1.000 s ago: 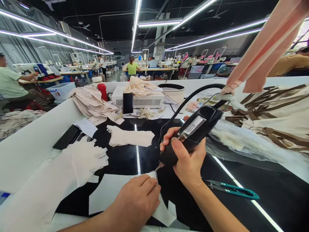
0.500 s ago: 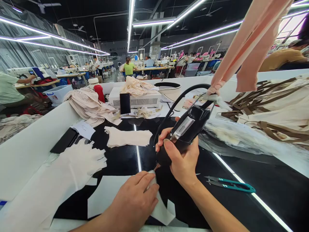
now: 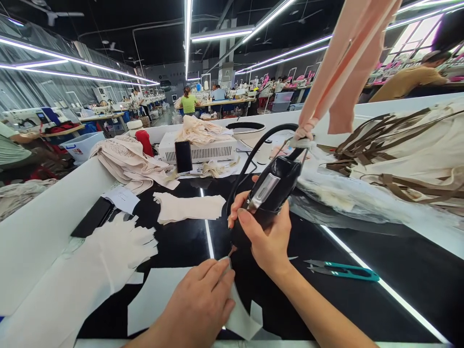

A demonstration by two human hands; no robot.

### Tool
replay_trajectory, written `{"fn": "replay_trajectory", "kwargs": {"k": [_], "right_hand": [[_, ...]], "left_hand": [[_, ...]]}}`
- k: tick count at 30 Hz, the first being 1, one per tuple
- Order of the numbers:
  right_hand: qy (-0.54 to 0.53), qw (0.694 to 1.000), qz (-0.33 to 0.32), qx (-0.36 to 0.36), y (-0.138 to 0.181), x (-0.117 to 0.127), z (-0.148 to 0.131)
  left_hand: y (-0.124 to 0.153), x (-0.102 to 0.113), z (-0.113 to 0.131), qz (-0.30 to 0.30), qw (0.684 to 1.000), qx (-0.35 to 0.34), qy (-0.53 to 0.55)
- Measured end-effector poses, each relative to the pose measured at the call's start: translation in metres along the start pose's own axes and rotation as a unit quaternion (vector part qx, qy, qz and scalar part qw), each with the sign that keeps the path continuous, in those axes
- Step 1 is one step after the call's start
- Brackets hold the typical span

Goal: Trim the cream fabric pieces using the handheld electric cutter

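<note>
My right hand [image 3: 270, 244] is wrapped around a black corded handheld power tool [image 3: 284, 176] with a silver lever on its side. The tool leans down to the left, and its narrow tip [image 3: 232, 250] meets the edge of a pale cut fabric piece [image 3: 157, 290]. Flat on that piece lies my left hand [image 3: 197, 297], fingers stretched out beside the tip. A knotted pink cloth strip [image 3: 322, 87] holds up the tool's upper end. Under my palm, part of the fabric is hidden. Teal thread snips [image 3: 348, 271] lie right of my right forearm.
A stack of pale pieces [image 3: 190, 208] lies beyond my hands, and a fanned pile [image 3: 105, 261] to the left. Behind stand a white vented box [image 3: 203, 151] and a phone [image 3: 183, 156]. Brown-strapped fabric [image 3: 398, 159] fills the right. White walls border the table.
The view has shifted a little, so most things sit further left in the picture. Both hands keep their hold, and the tip stays at the fabric's edge.
</note>
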State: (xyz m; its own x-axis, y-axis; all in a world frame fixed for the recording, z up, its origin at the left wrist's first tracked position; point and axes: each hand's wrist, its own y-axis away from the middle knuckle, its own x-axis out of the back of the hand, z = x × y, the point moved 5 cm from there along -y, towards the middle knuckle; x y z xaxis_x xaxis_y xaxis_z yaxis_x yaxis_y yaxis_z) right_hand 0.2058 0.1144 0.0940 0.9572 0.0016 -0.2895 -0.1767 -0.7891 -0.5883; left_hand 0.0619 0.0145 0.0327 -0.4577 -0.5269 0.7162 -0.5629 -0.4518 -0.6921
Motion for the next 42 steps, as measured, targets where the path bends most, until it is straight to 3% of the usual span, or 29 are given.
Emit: {"fn": "replay_trajectory", "kwargs": {"k": [22,42], "right_hand": [[0.004,1.000,0.012,-0.011,-0.004,0.000,-0.001],[0.026,0.999,0.018,-0.020,0.000,-0.002,-0.001]], "left_hand": [[0.014,-0.018,0.001,-0.065,0.996,-0.053,-0.043],[0.019,-0.026,0.007,-0.061,0.991,-0.079,-0.093]]}}
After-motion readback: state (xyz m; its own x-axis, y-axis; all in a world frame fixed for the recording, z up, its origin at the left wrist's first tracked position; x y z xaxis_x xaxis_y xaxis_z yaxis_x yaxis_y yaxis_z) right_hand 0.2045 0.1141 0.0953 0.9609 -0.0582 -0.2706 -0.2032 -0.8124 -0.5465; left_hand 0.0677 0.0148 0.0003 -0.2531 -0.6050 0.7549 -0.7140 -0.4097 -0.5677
